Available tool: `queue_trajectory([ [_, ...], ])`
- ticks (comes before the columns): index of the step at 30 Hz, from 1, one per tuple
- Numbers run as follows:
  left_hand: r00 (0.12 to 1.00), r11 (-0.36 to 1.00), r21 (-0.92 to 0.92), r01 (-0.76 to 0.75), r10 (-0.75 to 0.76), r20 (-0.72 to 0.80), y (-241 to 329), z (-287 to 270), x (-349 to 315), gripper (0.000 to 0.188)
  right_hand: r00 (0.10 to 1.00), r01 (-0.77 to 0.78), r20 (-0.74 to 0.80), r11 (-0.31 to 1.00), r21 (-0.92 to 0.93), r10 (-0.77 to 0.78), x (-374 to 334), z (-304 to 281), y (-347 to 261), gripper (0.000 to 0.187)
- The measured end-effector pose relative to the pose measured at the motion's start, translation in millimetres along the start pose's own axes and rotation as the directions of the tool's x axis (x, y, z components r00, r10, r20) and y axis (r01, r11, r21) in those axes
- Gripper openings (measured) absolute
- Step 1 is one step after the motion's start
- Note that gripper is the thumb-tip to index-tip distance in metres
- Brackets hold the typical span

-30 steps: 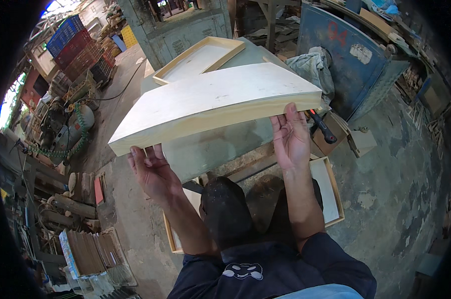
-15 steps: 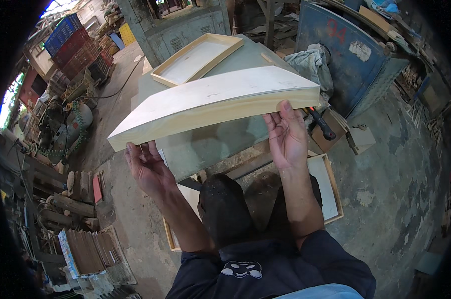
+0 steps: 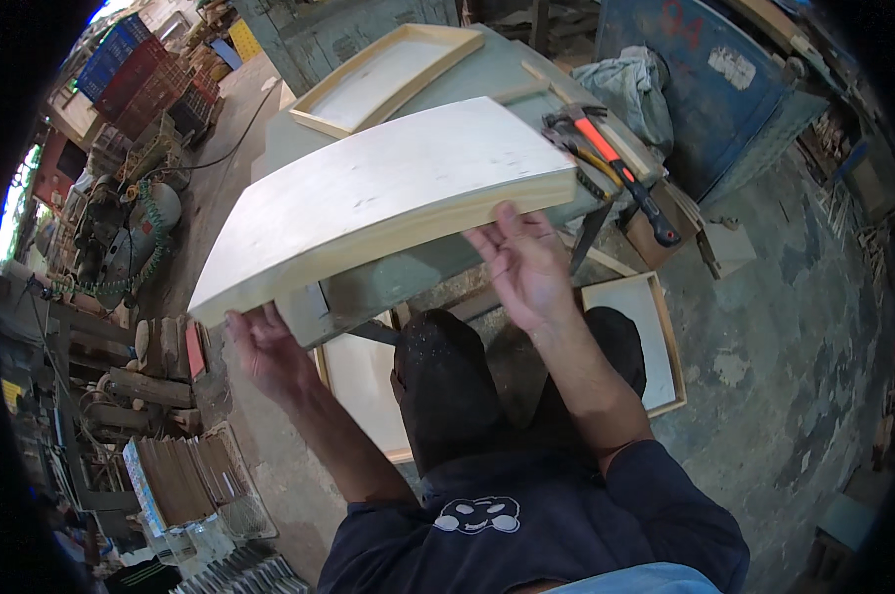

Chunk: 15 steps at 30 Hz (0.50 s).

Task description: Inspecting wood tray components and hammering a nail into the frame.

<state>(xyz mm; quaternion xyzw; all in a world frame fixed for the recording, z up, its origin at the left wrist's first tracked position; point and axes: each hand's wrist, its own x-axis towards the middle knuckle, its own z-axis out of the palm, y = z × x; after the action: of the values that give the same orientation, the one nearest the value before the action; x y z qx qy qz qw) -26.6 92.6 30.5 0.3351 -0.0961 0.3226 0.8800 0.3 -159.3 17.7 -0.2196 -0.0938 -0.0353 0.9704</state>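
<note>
A shallow wooden tray (image 3: 388, 188) is held up over the table, its white flat panel facing upward and its pale wood side toward me. My left hand (image 3: 269, 351) grips its near left corner, thumb against the side and fingers underneath. Near the right end, my right hand (image 3: 521, 262) pinches the same edge, thumb on the side. Beyond it, another wooden tray (image 3: 388, 79) lies on the greenish table (image 3: 353, 297) with its white inside showing. A claw hammer (image 3: 615, 158) with a red and black handle rests at the table's right, beside a yellow-handled tool (image 3: 598, 165).
On the floor, one wooden tray (image 3: 363, 391) lies left of my legs and another (image 3: 645, 337) to the right. A cardboard box (image 3: 655, 226) stands beside the table. A blue metal cabinet (image 3: 680, 99) is at the far right, and stacked crates (image 3: 141, 74) stand far left.
The held tray has moved left and toward me, tipping so more of its white panel shows. Both hands have shifted left with it. The hammer has come into fuller view.
</note>
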Motion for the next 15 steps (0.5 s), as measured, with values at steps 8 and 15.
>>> queue_trajectory([
  [8, 0.998, 0.986, 0.163, 0.044, -0.036, -0.052, 26, -72, -38, 0.03, 0.987, -0.163, 0.015, 0.985, 0.049, 0.163, -22, -35, 29, 0.021],
  [15, 0.975, 0.947, 0.296, 0.121, -0.057, -0.217, 20, -66, -28, 0.031, 0.944, -0.173, 0.134, 0.8, -0.575, 0.301, 4, -53, -5, 0.024],
])
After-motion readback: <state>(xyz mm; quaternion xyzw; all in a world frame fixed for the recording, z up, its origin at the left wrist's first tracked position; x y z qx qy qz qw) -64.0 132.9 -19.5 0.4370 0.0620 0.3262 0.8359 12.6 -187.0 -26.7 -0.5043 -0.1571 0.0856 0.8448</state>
